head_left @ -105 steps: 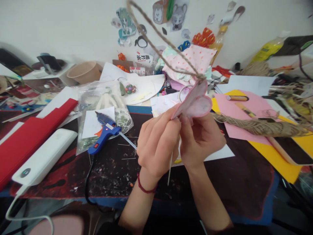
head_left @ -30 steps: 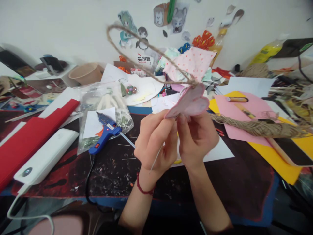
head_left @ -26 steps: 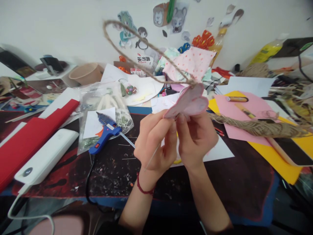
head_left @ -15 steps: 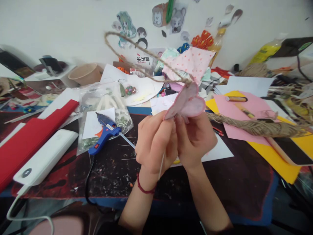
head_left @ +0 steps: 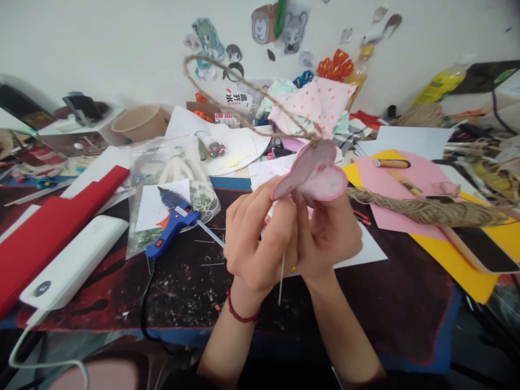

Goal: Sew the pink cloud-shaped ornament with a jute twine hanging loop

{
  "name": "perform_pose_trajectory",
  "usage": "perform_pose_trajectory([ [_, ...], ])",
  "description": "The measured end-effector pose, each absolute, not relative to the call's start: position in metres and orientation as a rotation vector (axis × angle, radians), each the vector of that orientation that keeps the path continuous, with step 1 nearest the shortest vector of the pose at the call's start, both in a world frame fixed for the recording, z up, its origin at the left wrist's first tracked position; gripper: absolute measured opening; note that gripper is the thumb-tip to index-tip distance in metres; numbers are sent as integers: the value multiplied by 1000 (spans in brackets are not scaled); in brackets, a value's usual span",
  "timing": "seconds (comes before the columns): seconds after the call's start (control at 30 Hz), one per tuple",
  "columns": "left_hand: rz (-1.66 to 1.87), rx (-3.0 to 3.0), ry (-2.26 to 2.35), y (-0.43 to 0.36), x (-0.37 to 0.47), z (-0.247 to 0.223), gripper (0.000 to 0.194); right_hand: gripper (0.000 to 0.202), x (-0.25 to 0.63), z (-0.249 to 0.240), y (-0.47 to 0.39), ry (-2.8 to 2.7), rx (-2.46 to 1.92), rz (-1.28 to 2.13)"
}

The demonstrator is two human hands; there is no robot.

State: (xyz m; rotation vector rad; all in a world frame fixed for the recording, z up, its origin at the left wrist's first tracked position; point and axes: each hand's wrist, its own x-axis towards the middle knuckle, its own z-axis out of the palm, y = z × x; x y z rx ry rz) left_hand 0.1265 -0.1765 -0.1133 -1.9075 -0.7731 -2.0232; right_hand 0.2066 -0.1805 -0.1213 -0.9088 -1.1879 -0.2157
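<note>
Held up above the table is a pale pink heart-shaped piece (head_left: pixel 325 168) with darker pink edges; I cannot tell if it is paper or cloth. A loop of brown twine (head_left: pixel 244 81) rises from its top. My left hand (head_left: pixel 260 233) pinches the heart's lower left side. From beneath that hand hangs a thin pale stick or thread (head_left: pixel 281 279), its upper end hidden by the fingers. My right hand (head_left: pixel 329 235) is closed at the heart's underside, its fingertips close to the left ones and partly hidden.
Left of my hands, a blue glue gun (head_left: pixel 174 222) with a glue stick lies on white paper. A white power strip or bank (head_left: pixel 77 265) and a red folder (head_left: pixel 52 233) lie farther left. Right are a twine hank (head_left: pixel 430 208), pink paper (head_left: pixel 390 214) and a phone (head_left: pixel 483 249).
The heart has tilted and shifted slightly right, showing more of its face. The twine loop has swung right. The thin stick or thread hangs straighter and farther right below my left hand.
</note>
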Motion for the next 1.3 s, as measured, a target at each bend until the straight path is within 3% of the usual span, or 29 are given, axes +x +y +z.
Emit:
perform_pose_trajectory([
  [0.43,-2396,-1961,-647,-164,130,-115,36,27,208,-122,-177,-1194,-871,-284],
  [0.67,-2404,-1961,-730,-169,126,-113,34,27,209,-123,-179,-1218,-919,-332],
  [0.9,-2721,-2072,-696,-172,126,-107,25,29,207,-119,-181,-1158,-855,-280],
  [1.13,-3147,-2230,-757,-167,120,-106,7,38,214,-120,-190,-1326,-843,-711],
  [1.3,-3407,-2488,-531,-168,112,-101,32,22,215,-121,-200,-1420,-849,-869],
])
